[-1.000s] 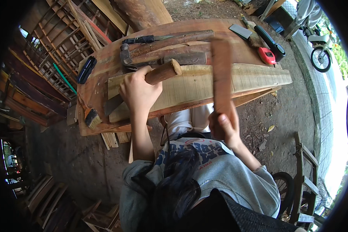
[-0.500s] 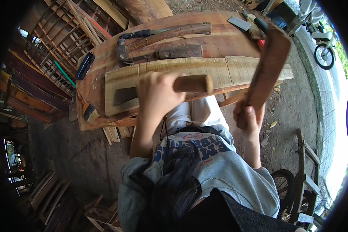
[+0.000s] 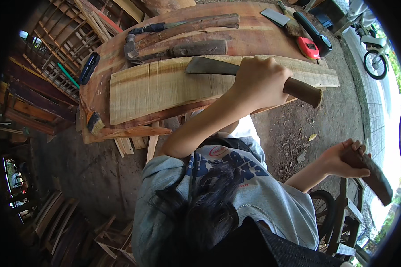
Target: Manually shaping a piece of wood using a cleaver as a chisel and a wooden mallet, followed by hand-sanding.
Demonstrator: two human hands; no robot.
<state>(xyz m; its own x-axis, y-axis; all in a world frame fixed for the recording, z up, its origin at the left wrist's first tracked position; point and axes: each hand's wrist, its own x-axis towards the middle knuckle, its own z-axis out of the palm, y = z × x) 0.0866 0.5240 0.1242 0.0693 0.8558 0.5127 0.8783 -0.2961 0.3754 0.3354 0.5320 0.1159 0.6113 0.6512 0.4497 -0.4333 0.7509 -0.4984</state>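
A: Quick Q: what's in the left hand (image 3: pixel 260 84)?

B: A long-bladed tool (image 3: pixel 209 66). Fingers are wrapped round the wooden handle, knuckles up, handle end sticking out to the right, blade pointing left. A full-fist grip, prob. b/c it stops the handle twisting.

A: And where's the blade, exactly?

B: Over the pale board (image 3: pixel 142 95). Can't tell if it's touching, no side view.

A: Right hand (image 3: pixel 347 160)?

B: Fingers closed on one end of a dark wooden block (image 3: pixel 378 182), thumb along one side. It's out to the right, well apart from the board, w/ the far end angled down & away. Held by the end, prob. b/c that leaves most of its length free.

A: Why's the board there?

B: It lies flat along the near edge of the surface (image 3: pixel 258 40), prob. so both arms reach it w/o stretching.

A: Other stuff?

B: Hammer (image 3: pixel 130 46) lies beyond the board, prob. to keep it clear of the arms but reachable. Red tape measure (image 3: pixel 308 47) is near the right end, bristle brush (image 3: pixel 95 122) at the near left corner. Both look parked, i.e. out of the way.
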